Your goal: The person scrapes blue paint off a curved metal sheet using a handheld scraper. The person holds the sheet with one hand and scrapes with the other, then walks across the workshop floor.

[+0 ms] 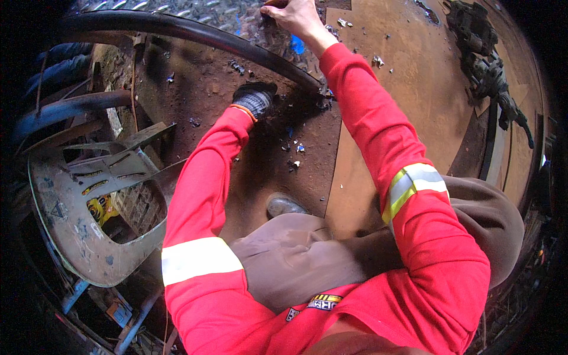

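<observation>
The gloved left hand (254, 99) presses closed against the rusty floor (201, 89) just below one curved black pipe (195, 32). The bare right hand (296, 15) grips that pipe's upper end. The pipe's long axis runs upper left to lower right. One grey plastic chair (77, 231) lies left; flat plate (414, 89) lies right.

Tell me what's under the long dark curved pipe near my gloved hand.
Under the curved pipe lies rusty brown floor with small scattered scraps. The gloved left hand rests just below it. The pipe covers whatever lies directly beneath, so that strip can't be seen.
</observation>
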Action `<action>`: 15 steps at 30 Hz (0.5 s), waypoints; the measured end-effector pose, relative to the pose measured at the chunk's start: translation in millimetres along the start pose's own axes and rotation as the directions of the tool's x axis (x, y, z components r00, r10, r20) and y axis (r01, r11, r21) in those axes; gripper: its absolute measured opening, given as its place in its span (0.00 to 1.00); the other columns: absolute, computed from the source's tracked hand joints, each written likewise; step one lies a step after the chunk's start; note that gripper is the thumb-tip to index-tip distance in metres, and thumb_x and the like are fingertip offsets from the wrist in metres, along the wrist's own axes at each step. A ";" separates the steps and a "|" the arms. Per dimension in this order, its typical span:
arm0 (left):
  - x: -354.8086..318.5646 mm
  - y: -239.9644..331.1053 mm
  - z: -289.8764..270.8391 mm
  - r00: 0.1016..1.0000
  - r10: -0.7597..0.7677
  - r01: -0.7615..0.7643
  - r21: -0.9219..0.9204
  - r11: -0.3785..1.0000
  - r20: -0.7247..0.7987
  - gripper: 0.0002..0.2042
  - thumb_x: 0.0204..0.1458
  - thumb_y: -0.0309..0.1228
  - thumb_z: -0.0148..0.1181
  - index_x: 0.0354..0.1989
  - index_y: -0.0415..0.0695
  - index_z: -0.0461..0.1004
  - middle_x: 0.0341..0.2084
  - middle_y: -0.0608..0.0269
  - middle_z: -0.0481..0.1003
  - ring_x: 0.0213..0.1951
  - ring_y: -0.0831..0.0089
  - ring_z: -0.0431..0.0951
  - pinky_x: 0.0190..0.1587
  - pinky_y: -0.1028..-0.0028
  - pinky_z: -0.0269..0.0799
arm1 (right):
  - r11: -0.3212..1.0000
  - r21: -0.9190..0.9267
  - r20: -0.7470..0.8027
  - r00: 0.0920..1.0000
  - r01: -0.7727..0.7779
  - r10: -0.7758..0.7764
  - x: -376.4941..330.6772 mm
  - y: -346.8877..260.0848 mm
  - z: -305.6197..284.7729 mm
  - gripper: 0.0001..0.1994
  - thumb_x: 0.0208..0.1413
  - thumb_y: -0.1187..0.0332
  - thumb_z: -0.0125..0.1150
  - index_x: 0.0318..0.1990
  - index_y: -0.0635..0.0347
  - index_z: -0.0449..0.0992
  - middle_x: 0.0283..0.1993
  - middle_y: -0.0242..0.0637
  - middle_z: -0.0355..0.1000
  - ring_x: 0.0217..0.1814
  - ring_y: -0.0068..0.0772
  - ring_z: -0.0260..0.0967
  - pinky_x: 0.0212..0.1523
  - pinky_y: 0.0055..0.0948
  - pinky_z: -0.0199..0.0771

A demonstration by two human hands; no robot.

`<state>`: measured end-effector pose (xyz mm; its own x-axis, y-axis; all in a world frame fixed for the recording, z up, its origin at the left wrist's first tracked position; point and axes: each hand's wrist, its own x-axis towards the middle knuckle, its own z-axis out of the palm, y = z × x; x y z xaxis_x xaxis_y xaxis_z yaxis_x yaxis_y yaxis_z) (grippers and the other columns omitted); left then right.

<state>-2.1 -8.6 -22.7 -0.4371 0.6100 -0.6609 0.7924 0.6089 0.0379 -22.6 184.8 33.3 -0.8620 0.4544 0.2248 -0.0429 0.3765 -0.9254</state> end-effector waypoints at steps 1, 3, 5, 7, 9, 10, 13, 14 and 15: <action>2.8 -2.1 3.2 1.000 0.001 -0.001 -0.005 1.000 -0.001 0.21 0.55 0.47 0.48 0.52 0.48 0.72 0.51 0.50 0.72 0.55 0.53 0.72 0.57 0.57 0.66 | 1.000 -0.012 -0.013 1.000 0.005 -0.005 1.7 1.2 3.2 0.09 0.47 0.68 0.65 0.32 0.64 0.81 0.30 0.46 0.78 0.30 0.32 0.77 0.34 0.30 0.75; 2.9 -1.8 4.7 1.000 0.007 -0.007 -0.006 1.000 -0.013 0.21 0.55 0.47 0.48 0.52 0.48 0.72 0.51 0.50 0.73 0.54 0.53 0.72 0.57 0.57 0.66 | 0.996 -0.079 -0.051 0.997 0.050 -0.054 3.2 5.5 8.2 0.09 0.46 0.67 0.65 0.32 0.64 0.81 0.30 0.47 0.78 0.31 0.33 0.78 0.35 0.30 0.76; 1.2 0.5 4.8 0.999 0.015 -0.015 0.002 1.000 -0.040 0.21 0.55 0.47 0.48 0.52 0.48 0.72 0.51 0.50 0.73 0.54 0.53 0.72 0.57 0.56 0.66 | 0.973 -0.192 -0.097 0.984 0.130 -0.151 5.5 12.9 10.5 0.09 0.46 0.67 0.66 0.31 0.64 0.81 0.30 0.48 0.78 0.31 0.34 0.78 0.35 0.31 0.76; 3.4 5.6 -1.2 1.000 -0.007 0.007 -0.006 1.000 0.001 0.22 0.55 0.47 0.48 0.53 0.49 0.72 0.52 0.51 0.72 0.55 0.53 0.71 0.57 0.57 0.66 | 0.964 -0.225 -0.137 0.976 0.139 -0.172 9.4 23.7 10.0 0.09 0.46 0.67 0.66 0.31 0.64 0.81 0.29 0.48 0.77 0.31 0.34 0.78 0.35 0.31 0.76; 5.0 1.3 2.5 1.000 -0.023 0.023 0.009 1.000 0.000 0.23 0.55 0.48 0.48 0.54 0.49 0.71 0.52 0.50 0.72 0.54 0.52 0.72 0.56 0.56 0.67 | 0.982 -0.161 -0.130 0.985 0.096 -0.117 9.7 20.9 11.6 0.09 0.47 0.67 0.66 0.31 0.65 0.81 0.28 0.48 0.77 0.31 0.34 0.77 0.34 0.31 0.75; 7.3 -1.8 7.2 1.000 -0.016 0.016 0.026 1.000 -0.026 0.23 0.55 0.48 0.47 0.55 0.49 0.70 0.52 0.49 0.72 0.53 0.52 0.73 0.55 0.55 0.68 | 0.995 -0.092 -0.101 0.994 0.044 -0.053 9.4 20.3 9.4 0.09 0.47 0.67 0.66 0.31 0.65 0.81 0.28 0.48 0.77 0.30 0.34 0.77 0.34 0.31 0.75; -0.7 -0.4 2.9 0.998 0.011 -0.009 0.027 1.000 -0.056 0.23 0.55 0.49 0.48 0.54 0.49 0.71 0.51 0.48 0.73 0.52 0.51 0.74 0.53 0.55 0.69 | 0.993 0.034 0.002 0.994 -0.111 0.111 -2.4 -2.9 -2.9 0.10 0.47 0.66 0.66 0.31 0.66 0.80 0.26 0.46 0.78 0.28 0.31 0.76 0.33 0.30 0.75; -4.6 1.6 -1.0 0.998 0.021 -0.020 0.022 1.000 -0.062 0.23 0.54 0.49 0.48 0.53 0.49 0.71 0.50 0.48 0.73 0.51 0.51 0.74 0.53 0.55 0.69 | 0.991 0.034 0.023 0.992 -0.127 0.126 -4.2 -9.7 -7.0 0.11 0.47 0.66 0.66 0.31 0.66 0.81 0.26 0.46 0.78 0.28 0.30 0.76 0.33 0.30 0.75; -1.3 -1.4 3.8 0.996 0.032 -0.031 0.011 0.999 -0.078 0.23 0.54 0.49 0.48 0.52 0.49 0.72 0.50 0.48 0.73 0.51 0.51 0.74 0.52 0.55 0.69 | 0.989 0.034 0.043 0.989 -0.143 0.142 -5.4 -12.8 -8.4 0.11 0.47 0.66 0.66 0.31 0.66 0.81 0.26 0.45 0.78 0.27 0.30 0.76 0.32 0.29 0.75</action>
<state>-1.0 -12.2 -24.7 -0.4431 0.6668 -0.5992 0.8102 0.5839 0.0506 -13.2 184.3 46.5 -0.8805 0.4676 0.0781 0.0639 0.2803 -0.9578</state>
